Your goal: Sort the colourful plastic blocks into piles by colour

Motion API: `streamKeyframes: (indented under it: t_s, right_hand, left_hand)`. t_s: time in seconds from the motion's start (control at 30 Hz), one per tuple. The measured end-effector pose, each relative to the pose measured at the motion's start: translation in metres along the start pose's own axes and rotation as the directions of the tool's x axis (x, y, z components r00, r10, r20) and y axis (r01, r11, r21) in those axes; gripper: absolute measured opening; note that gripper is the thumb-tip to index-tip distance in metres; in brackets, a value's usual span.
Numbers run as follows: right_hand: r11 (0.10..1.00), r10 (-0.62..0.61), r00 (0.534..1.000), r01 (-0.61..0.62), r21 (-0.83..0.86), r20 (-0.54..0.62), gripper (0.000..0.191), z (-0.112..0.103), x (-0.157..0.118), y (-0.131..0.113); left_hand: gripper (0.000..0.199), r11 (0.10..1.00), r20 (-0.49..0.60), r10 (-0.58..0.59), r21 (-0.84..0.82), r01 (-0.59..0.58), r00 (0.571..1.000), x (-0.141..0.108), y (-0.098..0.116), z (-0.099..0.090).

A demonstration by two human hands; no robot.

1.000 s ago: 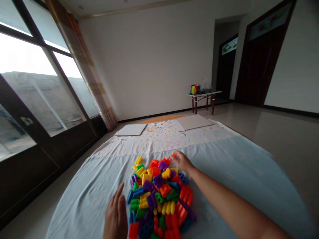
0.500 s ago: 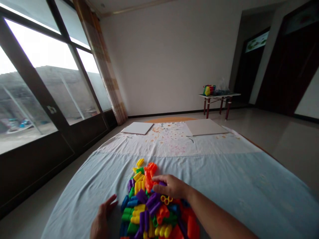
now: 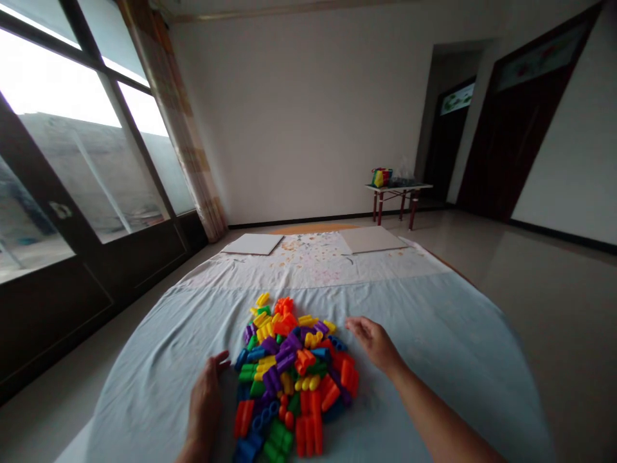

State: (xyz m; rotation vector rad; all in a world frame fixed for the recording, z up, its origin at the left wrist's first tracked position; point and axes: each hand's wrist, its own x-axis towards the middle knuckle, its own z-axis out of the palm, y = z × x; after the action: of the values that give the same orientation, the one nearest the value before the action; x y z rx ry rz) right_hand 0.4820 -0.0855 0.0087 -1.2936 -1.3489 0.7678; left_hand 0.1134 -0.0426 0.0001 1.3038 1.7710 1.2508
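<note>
A heap of plastic building blocks (image 3: 286,360) in red, orange, yellow, green, blue and purple lies on the cloth between my hands. Many are short tubes joined side by side. My left hand (image 3: 206,392) rests on the cloth at the heap's left edge, fingers loosely stretched and holding nothing. To the right of the heap, my right hand (image 3: 373,341) hovers near the yellow and blue blocks, fingers slightly bent and apart from them. I see no block in it.
A light blue and floral tablecloth (image 3: 424,334) covers the table. At its far side lie a white board (image 3: 253,244) and a beige board (image 3: 371,239). A small side table (image 3: 400,188) by the wall carries a colourful bag (image 3: 382,177). Glass windows stand left.
My right hand has left the top of the heap and moved to its right side. The camera view has turned right and tilted down, showing more of the heap's near part.
</note>
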Motion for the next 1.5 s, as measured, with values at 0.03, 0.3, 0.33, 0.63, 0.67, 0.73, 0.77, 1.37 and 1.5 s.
streamKeyframes:
  t_s: [0.03,0.3,0.33,0.63,0.67,0.73,0.77,1.37,1.5]
  right_hand:
    - [0.999,-0.01,1.0,0.009,-0.032,-0.029,0.048,0.005,-0.005,0.003]
    - [0.951,-0.202,0.947,0.129,-0.28,-0.249,0.041,0.038,-0.014,0.025]
    - [0.95,-0.2,0.945,0.123,-0.286,-0.257,0.04,0.039,-0.013,0.027]
    - [0.924,-0.198,0.954,0.104,-0.368,-0.227,0.03,0.039,-0.014,0.037]
    - [0.921,-0.193,0.955,0.097,-0.378,-0.226,0.03,0.039,-0.015,0.038]
    - [0.916,-0.178,0.958,0.078,-0.394,-0.224,0.029,0.038,-0.015,0.039]
    - [0.913,-0.171,0.96,0.07,-0.401,-0.222,0.029,0.038,-0.015,0.04]
    - [0.886,-0.143,0.972,0.042,-0.462,-0.186,0.027,0.042,-0.015,0.02]
    - [0.882,-0.149,0.973,0.051,-0.468,-0.175,0.026,0.043,-0.014,0.019]
  left_hand:
    - [0.066,1.0,0.009,0.006,0.006,-0.006,1.0,0.0,0.001,0.0]
    - [0.069,0.986,0.091,0.169,-0.001,-0.169,0.982,-0.002,0.0,-0.007]
    - [0.068,0.978,0.074,0.206,-0.001,-0.207,0.976,0.002,0.001,-0.008]
    - [0.06,0.866,0.298,0.318,0.295,-0.403,0.9,0.083,0.066,0.056]
    - [0.058,0.849,0.326,0.304,0.333,-0.409,0.895,0.094,0.072,0.068]
    - [0.061,0.817,0.378,0.248,0.413,-0.402,0.892,0.114,0.08,0.089]
    - [0.064,0.801,0.403,0.214,0.449,-0.396,0.89,0.121,0.082,0.098]
    - [0.048,0.546,0.701,0.071,0.568,-0.616,0.71,0.137,0.084,0.136]
    - [0.038,0.512,0.722,0.038,0.58,-0.634,0.691,0.132,0.085,0.135]
